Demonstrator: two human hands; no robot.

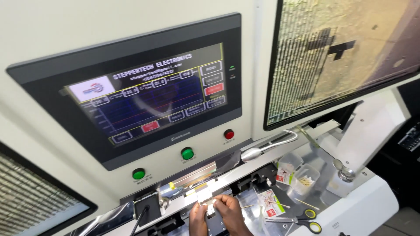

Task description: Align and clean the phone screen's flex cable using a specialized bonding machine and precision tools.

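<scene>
**Caller:** Hands low at the bottom edge now. Left hand (197, 217) and right hand (228, 209) are pinched together on a small dark board (215, 222), fingers closed on its sides, holding it just below the machine's clamp rail (192, 192).

**Partner:** My read: keep it level, grip only the edges, and seat it square to the rail, slowly.

**Caller:** Agreed. Now the signage. Above, a dark-framed touchscreen (144, 98) shows a blue graph with red and grey buttons and a white logo patch at its upper left.

**Partner:** Under it?

**Caller:** Two round green buttons (187, 153) and one round red button (229, 134), each with a tiny label beneath. To the right, a clear tub (306, 177) of pale sticks, white packets (270, 205) with red and green print, and yellow-handled scissors (306, 220) lying flat on the tray.
</scene>
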